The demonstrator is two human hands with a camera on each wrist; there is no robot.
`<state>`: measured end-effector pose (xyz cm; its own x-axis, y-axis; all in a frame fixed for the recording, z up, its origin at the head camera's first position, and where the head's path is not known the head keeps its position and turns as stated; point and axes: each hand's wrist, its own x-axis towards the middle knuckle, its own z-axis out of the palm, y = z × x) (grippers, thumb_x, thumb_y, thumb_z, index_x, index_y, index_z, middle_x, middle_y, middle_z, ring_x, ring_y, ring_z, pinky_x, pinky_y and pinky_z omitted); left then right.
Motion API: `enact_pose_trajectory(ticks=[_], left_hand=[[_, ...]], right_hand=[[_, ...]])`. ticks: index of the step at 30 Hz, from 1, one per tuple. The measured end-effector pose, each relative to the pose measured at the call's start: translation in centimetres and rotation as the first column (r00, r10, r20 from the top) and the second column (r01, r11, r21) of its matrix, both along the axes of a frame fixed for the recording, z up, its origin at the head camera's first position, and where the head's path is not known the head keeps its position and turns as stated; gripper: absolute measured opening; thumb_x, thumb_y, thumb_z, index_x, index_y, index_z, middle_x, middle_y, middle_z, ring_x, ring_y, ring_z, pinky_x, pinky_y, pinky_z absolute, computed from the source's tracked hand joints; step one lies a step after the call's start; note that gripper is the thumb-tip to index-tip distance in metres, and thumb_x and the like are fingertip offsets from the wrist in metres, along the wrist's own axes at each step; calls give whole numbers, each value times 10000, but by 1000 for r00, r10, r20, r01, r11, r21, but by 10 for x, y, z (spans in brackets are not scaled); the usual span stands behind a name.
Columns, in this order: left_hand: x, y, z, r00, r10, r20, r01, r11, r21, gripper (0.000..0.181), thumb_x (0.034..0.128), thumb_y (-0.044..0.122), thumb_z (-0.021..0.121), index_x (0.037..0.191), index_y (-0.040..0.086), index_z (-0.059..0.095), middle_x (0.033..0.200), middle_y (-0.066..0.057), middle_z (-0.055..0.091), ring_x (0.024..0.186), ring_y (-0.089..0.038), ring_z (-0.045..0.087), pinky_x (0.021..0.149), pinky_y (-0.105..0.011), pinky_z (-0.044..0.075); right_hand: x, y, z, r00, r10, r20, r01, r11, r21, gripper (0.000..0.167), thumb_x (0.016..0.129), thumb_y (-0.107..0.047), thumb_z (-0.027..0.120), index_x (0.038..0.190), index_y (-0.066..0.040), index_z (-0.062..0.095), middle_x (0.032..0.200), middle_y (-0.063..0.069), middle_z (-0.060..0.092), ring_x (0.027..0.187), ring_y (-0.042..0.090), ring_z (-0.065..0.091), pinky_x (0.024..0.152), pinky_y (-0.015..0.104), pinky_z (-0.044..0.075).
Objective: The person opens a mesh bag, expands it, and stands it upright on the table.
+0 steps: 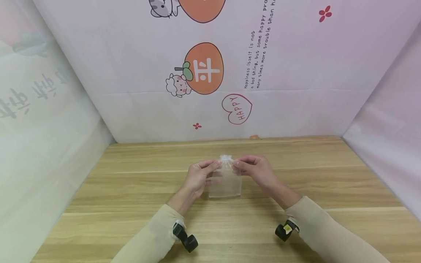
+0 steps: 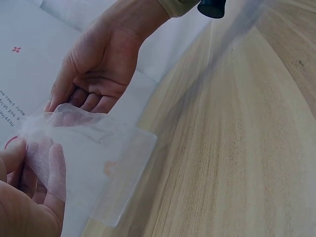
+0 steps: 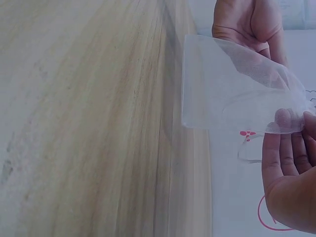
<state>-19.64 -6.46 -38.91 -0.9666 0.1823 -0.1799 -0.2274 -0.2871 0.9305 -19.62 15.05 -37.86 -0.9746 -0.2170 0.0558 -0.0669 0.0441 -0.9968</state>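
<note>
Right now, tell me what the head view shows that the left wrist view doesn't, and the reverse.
Only the head view shows the left sleeve with its black camera, and the large orange fruit print with the cartoon sheep beside it.

Only the left wrist view shows the palm of the right hand, with fingers curled in.

Both show the left hand and right hand holding the sheer bag near its gathered top, part of the right sleeve, and the wooden tabletop.
</note>
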Motion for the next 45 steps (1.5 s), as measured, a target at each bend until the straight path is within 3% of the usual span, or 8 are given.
enact_pose_trajectory(ticks=[13,22,31,45], left_hand=[[1,0,2,1000,16,3,-16,1000,-3,238,950,161,714,1116,-9,721,981,-60,735,812,-198,722,764,-396,607],[0,1,0,1000,30,0,-30,1000,4,200,952,149,708,1097,13,738,1073,-134,735,808,-198,724,764,-398,607],[-1,1,0,999,43,0,-43,999,20,148,950,148,712,1048,45,754,966,-54,740,802,-194,727,751,-393,610],[0,2,1,998,69,4,-69,997,36,169,950,140,709,1071,28,744,950,-48,732,782,-186,727,751,-394,609]], right_hand=[[0,0,0,1000,-11,7,11,1000,-28,306,972,-143,688,1119,124,664,981,135,738,890,192,711,843,359,586],[-2,1,-3,1000,-19,13,19,999,-41,299,974,-133,684,1121,126,665,975,138,741,880,192,716,841,357,587],[-2,1,-3,999,-40,30,42,996,-84,255,976,-89,670,1106,130,662,940,100,741,862,180,715,837,350,588],[-2,2,-3,998,-51,27,54,992,-115,251,976,-58,660,1102,159,646,915,74,739,842,157,716,826,334,589]])
